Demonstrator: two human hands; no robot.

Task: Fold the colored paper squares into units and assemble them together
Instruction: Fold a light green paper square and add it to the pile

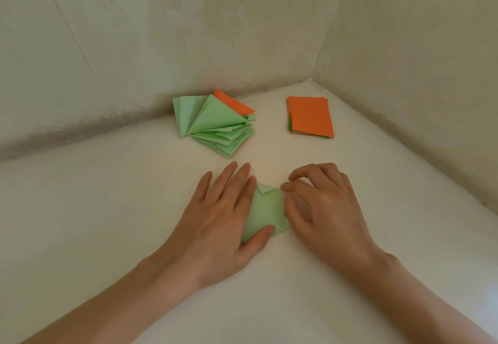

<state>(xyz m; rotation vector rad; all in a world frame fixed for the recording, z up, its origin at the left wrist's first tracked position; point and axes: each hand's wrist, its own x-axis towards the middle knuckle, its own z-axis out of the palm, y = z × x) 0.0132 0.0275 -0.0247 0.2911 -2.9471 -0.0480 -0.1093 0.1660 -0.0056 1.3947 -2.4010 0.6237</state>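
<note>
The pale green folded paper piece (267,209) lies on the white tabletop (107,209) between both hands. The left hand (218,217) lies flat on its left side, fingers straight and thumb pressing its near edge. The right hand (323,209) has bent fingers on its right edge, though I cannot tell whether it pinches. Beyond the left fingertips sits the pile of folded green and orange paper units (215,125), and beyond the right hand the stack of flat orange paper squares (310,116).
</note>
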